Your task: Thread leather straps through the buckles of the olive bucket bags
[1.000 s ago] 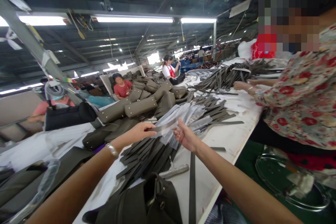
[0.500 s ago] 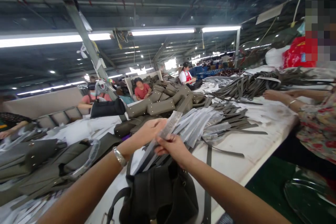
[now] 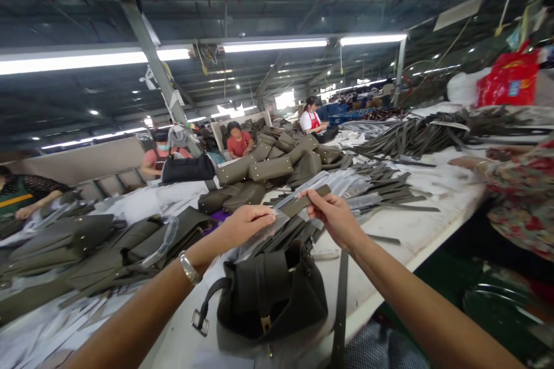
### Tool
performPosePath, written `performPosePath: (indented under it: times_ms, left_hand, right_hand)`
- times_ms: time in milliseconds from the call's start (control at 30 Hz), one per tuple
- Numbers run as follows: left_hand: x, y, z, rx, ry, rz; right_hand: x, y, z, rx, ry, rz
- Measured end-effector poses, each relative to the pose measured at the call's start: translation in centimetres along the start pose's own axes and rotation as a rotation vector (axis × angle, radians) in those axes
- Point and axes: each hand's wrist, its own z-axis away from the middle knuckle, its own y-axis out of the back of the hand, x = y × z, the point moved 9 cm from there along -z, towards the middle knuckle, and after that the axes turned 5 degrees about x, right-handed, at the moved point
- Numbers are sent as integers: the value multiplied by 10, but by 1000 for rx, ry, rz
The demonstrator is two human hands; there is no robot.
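My left hand point(image 3: 240, 226), with a silver bracelet at the wrist, pinches a clear plastic sleeve point(image 3: 280, 220). My right hand point(image 3: 332, 214) grips a dark olive strap point(image 3: 295, 206), whose near part seems to lie in the sleeve; its far end is bare. Below both hands, a dark olive handbag point(image 3: 249, 291) sits on the table, its buckled side strap hanging left. One long strap point(image 3: 340, 305) lies to the bag's right. Just beyond my hands is a heap of straps in plastic sleeves point(image 3: 341, 180).
Finished-looking olive bags point(image 3: 270, 168) are piled behind, with more bag pieces point(image 3: 64, 242) on the left. Bundled straps point(image 3: 411, 135) lie at the back right. A co-worker's floral sleeve point(image 3: 526, 196) is at the right edge. Other people sit across the table point(image 3: 415, 242).
My hands have moved apart, the right one going right with the strap. More bare strap shows out of the plastic. The handbag is more fully in view.
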Motion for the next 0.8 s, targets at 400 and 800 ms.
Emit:
performPosePath:
  times_ms: [400,800]
  left_hand:
    - [-5,-15,33,-101,63,-46]
    - [25,-45,-1,-25,74,-59]
  right_hand:
    - [27,20,22,112,-24,-168]
    - [26,19,59,-77,179,348]
